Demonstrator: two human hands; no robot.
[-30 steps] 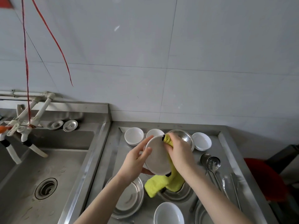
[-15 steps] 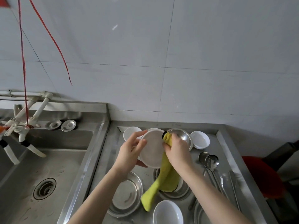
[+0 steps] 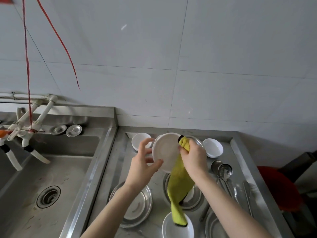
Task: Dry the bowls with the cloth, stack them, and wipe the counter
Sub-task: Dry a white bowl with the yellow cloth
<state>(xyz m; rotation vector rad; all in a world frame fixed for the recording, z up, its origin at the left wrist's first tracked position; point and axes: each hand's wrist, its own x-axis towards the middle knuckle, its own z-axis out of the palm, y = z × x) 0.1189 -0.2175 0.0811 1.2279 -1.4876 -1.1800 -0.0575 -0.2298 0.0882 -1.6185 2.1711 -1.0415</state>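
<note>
the left hand [image 3: 143, 166] holds a white bowl [image 3: 165, 152] up on edge above the steel surface [image 3: 120, 162], with its round face turned toward the camera. the thumb lies on the bowl's 7 o'clock rim and the fingers [image 3: 145, 143] curl round the rim near 10 o'clock.

the right hand [image 3: 194, 158] has its fingers closed tight on a yellow cloth [image 3: 179, 188], bunching it against the bowl's 3 o'clock rim. a black-edged corner of the cloth pokes out above the knuckles. the rest hangs toward 6 o'clock, and its end lies over a near white bowl [image 3: 171, 229]; i cannot tell whether it touches.

on the surface, a small white bowl [image 3: 139, 140] sits at the held bowl's 10 o'clock, behind the left fingers. a second small bowl [image 3: 213, 147] sits at 3 o'clock, beyond the right hand. a steel plate [image 3: 137, 205] lies below the left wrist, a steel dish [image 3: 193, 198] below the hanging cloth, and ladles [image 3: 223, 170] at 4 o'clock. the sink [image 3: 60, 169] fills the view's 8 o'clock side.
</note>
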